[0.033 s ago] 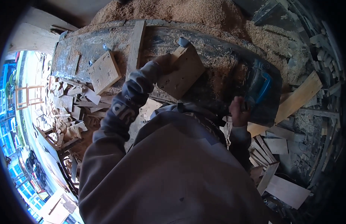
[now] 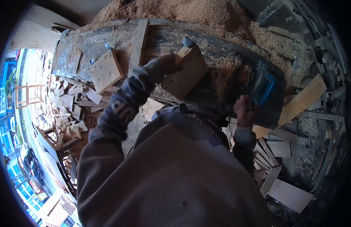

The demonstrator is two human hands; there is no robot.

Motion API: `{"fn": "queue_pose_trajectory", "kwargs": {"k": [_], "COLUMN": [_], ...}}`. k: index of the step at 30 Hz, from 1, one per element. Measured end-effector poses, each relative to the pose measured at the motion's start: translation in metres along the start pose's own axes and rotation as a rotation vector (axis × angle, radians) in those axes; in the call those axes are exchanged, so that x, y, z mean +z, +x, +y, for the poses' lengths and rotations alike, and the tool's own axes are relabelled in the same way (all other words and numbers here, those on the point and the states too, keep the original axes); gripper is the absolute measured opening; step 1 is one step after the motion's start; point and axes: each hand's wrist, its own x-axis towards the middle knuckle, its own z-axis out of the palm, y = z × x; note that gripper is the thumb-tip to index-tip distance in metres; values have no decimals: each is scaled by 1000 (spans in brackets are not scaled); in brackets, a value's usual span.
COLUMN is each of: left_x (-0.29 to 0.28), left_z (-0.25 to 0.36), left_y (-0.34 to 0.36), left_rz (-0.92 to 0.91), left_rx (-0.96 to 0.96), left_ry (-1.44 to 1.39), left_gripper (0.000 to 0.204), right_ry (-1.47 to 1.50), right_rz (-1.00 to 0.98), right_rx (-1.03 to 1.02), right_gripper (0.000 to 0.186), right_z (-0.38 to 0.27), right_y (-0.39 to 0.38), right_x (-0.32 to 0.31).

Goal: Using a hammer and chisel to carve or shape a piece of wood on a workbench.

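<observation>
My left hand (image 2: 169, 63), in shadow at the end of a grey sleeve, grips the upper left edge of a square wooden board (image 2: 188, 75) on a dark, dusty bench (image 2: 224, 56). A small grey block (image 2: 187, 42) sits at the board's top. My right hand (image 2: 244, 110) is curled at the bench's near edge around something dark that I cannot make out, just below and left of a bright blue handle-like piece (image 2: 268, 89). A second board (image 2: 105, 72) lies at the left, beside a long batten (image 2: 138, 47) across the bench.
Heaped shavings (image 2: 217, 15) line the far side. Offcuts (image 2: 73, 106) are piled at the left and more planks (image 2: 302, 100) lean at the right. Panels (image 2: 289, 195) lie at the lower right. A bright opening (image 2: 20, 113) at the far left shows blue structures.
My right hand has shifted slightly right and up, and my left forearm has moved slightly. My left hand stays on the same board.
</observation>
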Motion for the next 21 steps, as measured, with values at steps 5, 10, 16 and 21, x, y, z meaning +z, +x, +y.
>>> {"fn": "queue_pose_trajectory", "kwargs": {"k": [5,10,16,21], "left_x": [10,25,60,29], "left_z": [36,76,73,53], "left_y": [-1,-16,-12,-17], "left_rz": [-105,-212,-184,-366], "left_rx": [-1,-19,-93,3], "left_ry": [341,458,-86,-539], "left_gripper": [60,73,87,95], "right_ry": [368,388,283,238], "right_rz": [-153,-140,-175,-223], "right_rx": [-197,-142,80,98], "right_gripper": [34,41,41,37], "right_z": [-89,-151,-151,-148], "right_y": [41,87,122,136], "right_x": [27,61,94,92]}}
